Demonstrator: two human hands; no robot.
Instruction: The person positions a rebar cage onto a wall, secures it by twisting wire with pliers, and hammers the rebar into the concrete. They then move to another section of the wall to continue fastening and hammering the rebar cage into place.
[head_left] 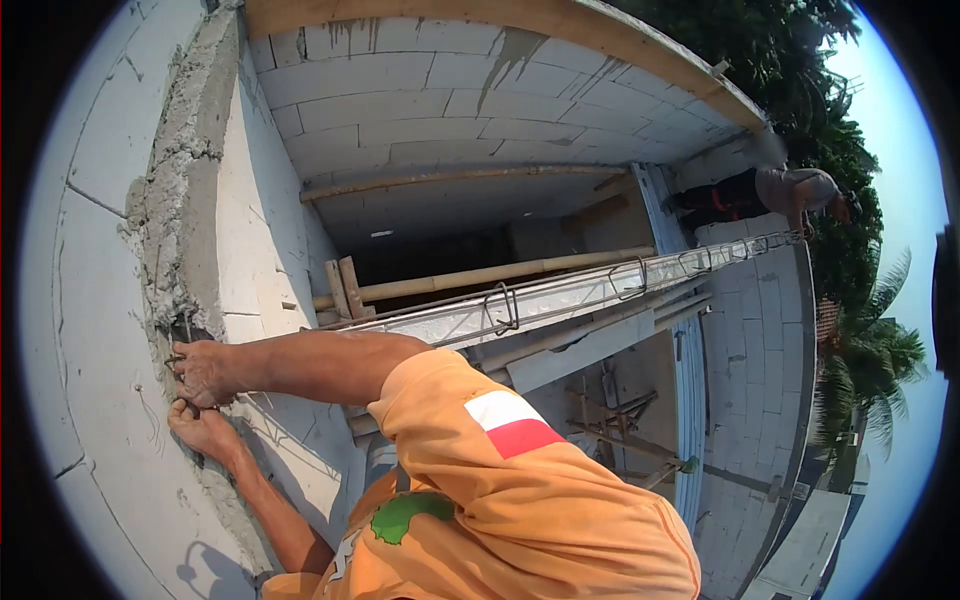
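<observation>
My right hand, on the arm with the white-and-red patch, bends its fingers against the rough concrete strip at the left. Close beside it is my left hand, its thumb and fingers pinched together. Both hands meet at a gap in the strip, where a thin dark piece of metal shows. What the fingers hold is too small to make out. Pale block wall lies along the strip. My orange sleeve fills the lower middle.
A long steel reinforcement cage crosses the view beside bamboo poles. Below it opens a deep, shaded room. A co-worker stands at the far end. A timber board edges the block wall above; trees rise behind.
</observation>
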